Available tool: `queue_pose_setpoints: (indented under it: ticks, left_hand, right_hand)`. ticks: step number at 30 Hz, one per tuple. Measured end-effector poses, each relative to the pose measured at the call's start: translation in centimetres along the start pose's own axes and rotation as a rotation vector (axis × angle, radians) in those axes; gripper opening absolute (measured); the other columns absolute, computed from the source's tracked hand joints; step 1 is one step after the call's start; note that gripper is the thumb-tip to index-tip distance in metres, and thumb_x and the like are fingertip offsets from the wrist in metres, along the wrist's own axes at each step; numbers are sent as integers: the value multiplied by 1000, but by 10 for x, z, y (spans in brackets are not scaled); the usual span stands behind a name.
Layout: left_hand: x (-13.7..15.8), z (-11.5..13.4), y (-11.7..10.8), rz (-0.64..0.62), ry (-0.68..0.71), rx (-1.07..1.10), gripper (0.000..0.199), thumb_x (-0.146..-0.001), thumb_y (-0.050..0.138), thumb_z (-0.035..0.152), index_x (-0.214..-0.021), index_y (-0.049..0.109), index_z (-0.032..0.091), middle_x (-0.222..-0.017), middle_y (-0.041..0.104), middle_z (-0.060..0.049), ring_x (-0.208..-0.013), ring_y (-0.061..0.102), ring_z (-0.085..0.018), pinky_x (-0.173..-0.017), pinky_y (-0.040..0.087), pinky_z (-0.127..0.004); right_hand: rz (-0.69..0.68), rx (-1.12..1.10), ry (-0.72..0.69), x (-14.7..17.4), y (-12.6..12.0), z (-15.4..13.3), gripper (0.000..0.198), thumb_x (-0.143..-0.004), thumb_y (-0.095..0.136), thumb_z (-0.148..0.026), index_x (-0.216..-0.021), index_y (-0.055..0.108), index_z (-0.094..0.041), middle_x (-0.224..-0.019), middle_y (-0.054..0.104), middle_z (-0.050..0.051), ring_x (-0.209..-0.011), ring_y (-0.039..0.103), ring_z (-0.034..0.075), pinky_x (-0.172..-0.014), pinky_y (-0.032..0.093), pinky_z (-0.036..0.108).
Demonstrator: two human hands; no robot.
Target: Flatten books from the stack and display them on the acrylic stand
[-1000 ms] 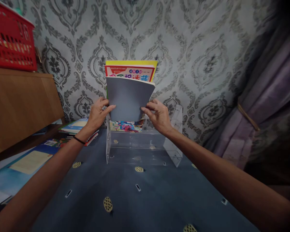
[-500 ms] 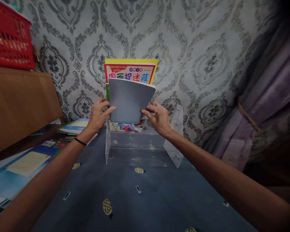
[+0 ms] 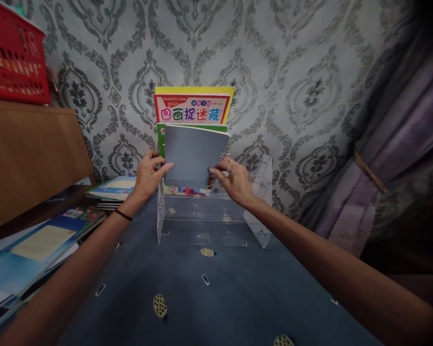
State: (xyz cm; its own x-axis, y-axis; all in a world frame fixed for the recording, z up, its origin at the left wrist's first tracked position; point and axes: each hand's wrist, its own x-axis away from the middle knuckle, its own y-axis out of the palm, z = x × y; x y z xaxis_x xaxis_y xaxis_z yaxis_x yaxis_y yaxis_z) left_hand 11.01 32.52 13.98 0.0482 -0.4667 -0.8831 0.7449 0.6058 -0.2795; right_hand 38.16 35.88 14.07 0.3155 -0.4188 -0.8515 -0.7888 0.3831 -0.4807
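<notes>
A plain grey book stands nearly upright between my hands, its top edge slightly bowed. My left hand pinches its left edge, thumb on the front. At the right edge, my right hand grips it the same way. The book's bottom is at the back tier of a clear acrylic rack. Behind it stand a green-edged book, a red-bordered picture book with Chinese lettering, and a yellow book. Part of a colourful cover shows below the grey book.
On the left lie a stack of books and more flat books, beside a wooden cabinet bearing a red basket. Patterned wallpaper rises behind the rack. A tied curtain hangs at right. Dark cloth covers the surface.
The grey book has moved down in both hands, lower into the rack's back tier. More of the green book and the red-bordered cover now shows above it.
</notes>
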Motion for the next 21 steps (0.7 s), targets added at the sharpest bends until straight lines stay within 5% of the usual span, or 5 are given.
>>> queue_pose_setpoints:
  ticks: [4, 11, 21]
  left_hand:
    - [5, -4, 2, -23, -44, -23, 21, -85, 69, 32, -71, 63, 18, -96, 56, -3, -89, 56, -17, -67, 48, -25]
    - [17, -4, 7, 25, -26, -257, 16, -84, 73, 27, -72, 66, 19, -101, 57, -5, -105, 54, -24, -95, 45, -39]
    - [24, 9, 5, -54, -66, -412, 24, -91, 64, 35, -72, 64, 20, -77, 56, -2, -78, 54, -20, -73, 39, -30]
  right_hand:
    - [-20, -8, 38, 3, 3, 0, 28, -94, 59, -36, -70, 58, -22, -74, 60, 3, -72, 57, 20, -69, 42, 33]
    - [-91, 27, 69, 7, 8, 3, 22, -90, 60, -29, -69, 57, -22, -74, 59, 3, -70, 55, 20, -69, 40, 32]
    - [-89, 46, 50, 8, 11, 5, 23, -90, 59, -27, -69, 52, -22, -73, 58, 3, -70, 56, 20, -68, 40, 31]
